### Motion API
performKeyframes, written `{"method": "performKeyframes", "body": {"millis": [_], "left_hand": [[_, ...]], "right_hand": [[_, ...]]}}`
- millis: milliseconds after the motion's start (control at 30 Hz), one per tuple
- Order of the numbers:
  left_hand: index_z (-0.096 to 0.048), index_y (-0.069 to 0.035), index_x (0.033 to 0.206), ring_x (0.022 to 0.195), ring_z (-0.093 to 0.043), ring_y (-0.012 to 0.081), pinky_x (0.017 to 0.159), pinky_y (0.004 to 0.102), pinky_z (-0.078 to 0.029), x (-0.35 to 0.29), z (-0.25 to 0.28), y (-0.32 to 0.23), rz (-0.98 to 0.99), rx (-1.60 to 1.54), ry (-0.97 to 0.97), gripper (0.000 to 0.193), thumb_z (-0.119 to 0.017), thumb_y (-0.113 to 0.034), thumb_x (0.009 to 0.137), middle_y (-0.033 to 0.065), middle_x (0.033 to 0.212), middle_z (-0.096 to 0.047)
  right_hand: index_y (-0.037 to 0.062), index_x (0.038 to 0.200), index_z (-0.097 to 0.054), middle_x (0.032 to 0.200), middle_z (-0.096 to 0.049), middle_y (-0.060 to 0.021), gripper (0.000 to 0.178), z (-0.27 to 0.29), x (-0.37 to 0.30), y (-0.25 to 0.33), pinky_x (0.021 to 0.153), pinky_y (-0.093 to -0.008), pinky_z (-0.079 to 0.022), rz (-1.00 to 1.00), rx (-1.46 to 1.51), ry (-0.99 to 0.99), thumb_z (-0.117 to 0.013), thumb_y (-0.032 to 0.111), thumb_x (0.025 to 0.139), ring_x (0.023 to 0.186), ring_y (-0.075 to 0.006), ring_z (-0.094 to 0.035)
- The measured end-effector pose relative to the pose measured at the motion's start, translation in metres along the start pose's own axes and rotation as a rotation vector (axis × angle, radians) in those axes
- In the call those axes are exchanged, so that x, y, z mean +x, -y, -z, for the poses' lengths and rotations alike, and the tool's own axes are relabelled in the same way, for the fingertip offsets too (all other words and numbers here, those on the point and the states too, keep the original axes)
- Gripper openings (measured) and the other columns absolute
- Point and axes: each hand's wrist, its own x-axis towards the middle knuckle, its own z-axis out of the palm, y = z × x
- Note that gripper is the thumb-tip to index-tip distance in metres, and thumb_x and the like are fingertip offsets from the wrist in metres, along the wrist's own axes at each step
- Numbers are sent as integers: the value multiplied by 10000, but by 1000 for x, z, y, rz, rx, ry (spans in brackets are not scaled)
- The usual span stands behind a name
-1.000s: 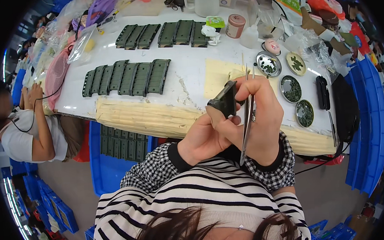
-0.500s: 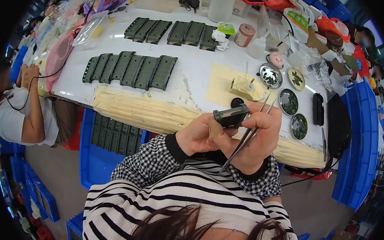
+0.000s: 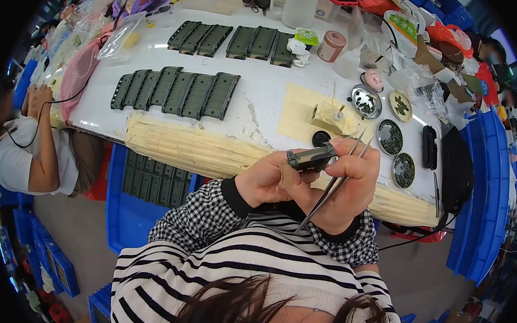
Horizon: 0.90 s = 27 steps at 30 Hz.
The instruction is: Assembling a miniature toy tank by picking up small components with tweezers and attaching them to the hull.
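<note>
My left hand (image 3: 264, 182) is closed around a small green-and-tan camouflage plastic casing (image 3: 308, 156), held tilted above the table's front edge. A finger of it wears a tan covering. My right hand (image 3: 356, 182) is closed on a pair of metal tweezers (image 3: 321, 202), whose tips point up and away, apart, with nothing visible between them. The fingertips of that hand also touch the casing's right end. Just beyond the casing stands a small round black pot (image 3: 320, 138), close to a tape-covered block (image 3: 333, 118) on a yellowish sheet (image 3: 291, 110).
Rows of green casings (image 3: 176, 92) lie on the white table (image 3: 255, 97). At the right are dishes of small dark green parts (image 3: 390, 137), a metal dish (image 3: 366, 101) and a black case (image 3: 429, 146). Blue crates (image 3: 116, 210) stand below. A person (image 3: 36, 152) sits at left.
The casing has tilted slightly in my hands, showing more of its tan-patterned side. Both hands stay nearly in place, with the tweezers still in the right.
</note>
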Motion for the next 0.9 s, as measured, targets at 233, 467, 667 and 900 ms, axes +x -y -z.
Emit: {"method": "performKeyframes", "body": {"millis": [233, 467, 667, 900], "left_hand": [[-532, -18, 1214, 989, -588, 135, 825, 285, -494, 4, 10, 5, -130, 0, 441, 420, -470, -366, 987, 59, 1053, -613], [-462, 6, 1246, 936, -633, 186, 821, 309, -514, -2, 14, 0, -200, 95, 556, 438, -634, -215, 910, 89, 1043, -629], [-473, 14, 1179, 1006, -628, 144, 855, 281, -527, -9, -5, 2, -576, 347, 110, 256, -552, -58, 947, 112, 1089, -638], [-404, 18, 1317, 985, -652, 214, 848, 337, -555, -10, -3, 5, -570, 451, 65, 395, -532, -57, 951, 154, 1104, -622]], "right_hand": [[97, 936, -377, 975, -531, -112, 513, 25, 2, -7, 848, -324, -446, -422, 432, 278, -809, 113, 660, 916, -188, -550], [74, 980, -387, 1098, -559, -158, 460, 25, -8, -27, 868, -320, -459, -612, 881, 356, -744, -12, 702, 1019, -193, -552], [6, 1160, -400, 1118, -581, -179, 708, 34, -18, -29, 966, -360, -401, -725, 598, 100, -471, 646, 865, 1031, -202, -557], [-26, 1275, -354, 1016, -647, -151, 888, 44, -11, -15, 987, -352, -355, -744, 363, 179, -360, 749, 841, 1011, -186, -576]]}}
